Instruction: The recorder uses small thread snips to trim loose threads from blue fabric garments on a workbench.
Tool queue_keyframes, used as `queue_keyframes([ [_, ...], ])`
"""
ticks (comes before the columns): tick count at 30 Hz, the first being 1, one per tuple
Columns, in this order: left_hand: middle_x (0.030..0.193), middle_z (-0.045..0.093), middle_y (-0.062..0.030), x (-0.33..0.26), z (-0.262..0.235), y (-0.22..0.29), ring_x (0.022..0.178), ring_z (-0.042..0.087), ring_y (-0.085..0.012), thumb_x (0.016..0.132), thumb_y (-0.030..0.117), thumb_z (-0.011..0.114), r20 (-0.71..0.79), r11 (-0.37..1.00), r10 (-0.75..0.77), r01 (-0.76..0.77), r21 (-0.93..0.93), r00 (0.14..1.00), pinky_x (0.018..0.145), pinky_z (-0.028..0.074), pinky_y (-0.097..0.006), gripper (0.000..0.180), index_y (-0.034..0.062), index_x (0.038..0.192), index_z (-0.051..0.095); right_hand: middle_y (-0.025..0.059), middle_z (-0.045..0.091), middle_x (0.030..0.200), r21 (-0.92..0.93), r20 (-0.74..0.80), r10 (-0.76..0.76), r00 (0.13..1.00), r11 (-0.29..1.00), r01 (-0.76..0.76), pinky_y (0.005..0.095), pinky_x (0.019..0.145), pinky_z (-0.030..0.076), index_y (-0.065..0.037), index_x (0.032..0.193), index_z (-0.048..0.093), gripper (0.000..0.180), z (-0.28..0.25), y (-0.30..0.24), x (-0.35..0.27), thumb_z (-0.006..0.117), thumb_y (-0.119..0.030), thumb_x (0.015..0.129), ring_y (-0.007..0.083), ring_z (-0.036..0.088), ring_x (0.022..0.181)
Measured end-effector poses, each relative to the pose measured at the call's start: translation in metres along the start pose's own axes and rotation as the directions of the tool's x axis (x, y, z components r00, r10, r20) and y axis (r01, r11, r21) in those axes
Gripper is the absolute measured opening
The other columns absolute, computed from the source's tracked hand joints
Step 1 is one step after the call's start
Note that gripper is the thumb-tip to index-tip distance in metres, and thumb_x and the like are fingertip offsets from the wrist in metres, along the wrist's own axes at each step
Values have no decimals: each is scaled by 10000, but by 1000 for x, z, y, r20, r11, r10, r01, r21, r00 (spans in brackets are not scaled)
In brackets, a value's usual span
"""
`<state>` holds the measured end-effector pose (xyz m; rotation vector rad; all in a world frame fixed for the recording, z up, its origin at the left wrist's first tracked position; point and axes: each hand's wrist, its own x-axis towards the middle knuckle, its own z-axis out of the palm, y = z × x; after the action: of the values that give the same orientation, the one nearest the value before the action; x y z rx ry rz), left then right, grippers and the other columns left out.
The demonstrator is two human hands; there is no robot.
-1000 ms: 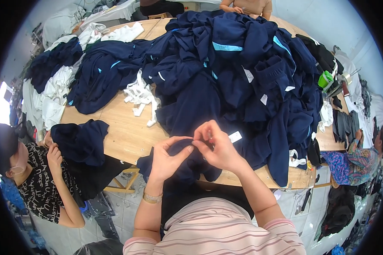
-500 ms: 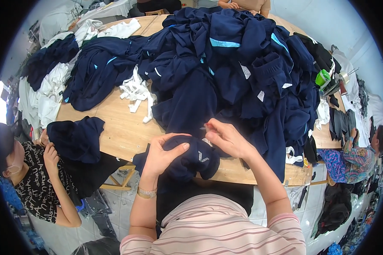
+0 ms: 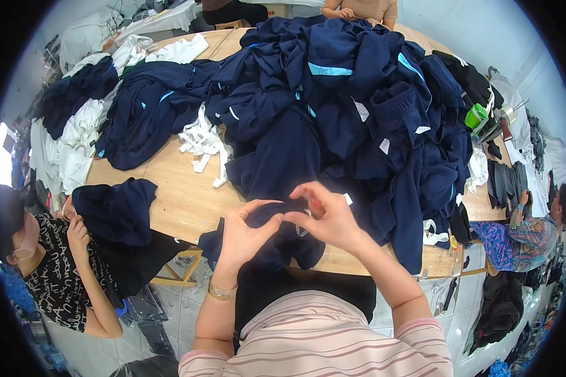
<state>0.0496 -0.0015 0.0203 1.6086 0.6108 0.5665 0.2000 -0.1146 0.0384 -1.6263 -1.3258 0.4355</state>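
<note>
My left hand (image 3: 248, 235) is closed on a dark navy garment (image 3: 305, 254) bunched at the table's front edge, its thumb pressed on the cloth. Close beside it, my right hand (image 3: 327, 217) hovers over the same cloth with thumb and index finger apart. The right thumb tip is near the left thumb; the index finger is smeared by motion. A whitish strip on the garment shows partly under the right hand. Just beside that hand's back is a small white piece (image 3: 348, 199); whether it lies on the pile or is held, I cannot tell.
A large heap of navy garments (image 3: 277, 138) with light blue trim covers much of the wooden table (image 3: 176, 176). White strips (image 3: 202, 141) lie left of it. A green cup-like object (image 3: 476, 115) stands at right. Co-workers sit at left, right and far side; the left one handles navy cloth (image 3: 116, 210).
My right hand has gone from a pinch above the garment to spread fingers, its thumb now nearer my left thumb. My left hand still grips the cloth, shifted slightly.
</note>
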Motion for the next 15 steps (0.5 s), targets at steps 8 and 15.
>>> queue_keyframes([
  [8, 843, 693, -76, -1, 2, 6, 785, 637, -104, 734, 48, 689, 14, 999, 22, -23, 26, 1000, 733, 495, -240, 217, -8, 944, 689, 32, 557, 649, 244, -23, 49, 999, 969, -42, 216, 509, 407, -25, 928, 574, 93, 21, 17, 0, 626, -56, 857, 94, 515, 524],
  [15, 852, 688, -58, -1, -1, 1, 796, 630, -100, 730, 49, 690, 6, 998, -39, 39, -55, 999, 750, 496, -243, 213, -11, 934, 690, -51, 501, 741, 588, 45, 279, 959, 769, -252, 188, 604, 358, -33, 884, 553, 133, 12, 19, 1, 598, -154, 918, 32, 430, 661],
])
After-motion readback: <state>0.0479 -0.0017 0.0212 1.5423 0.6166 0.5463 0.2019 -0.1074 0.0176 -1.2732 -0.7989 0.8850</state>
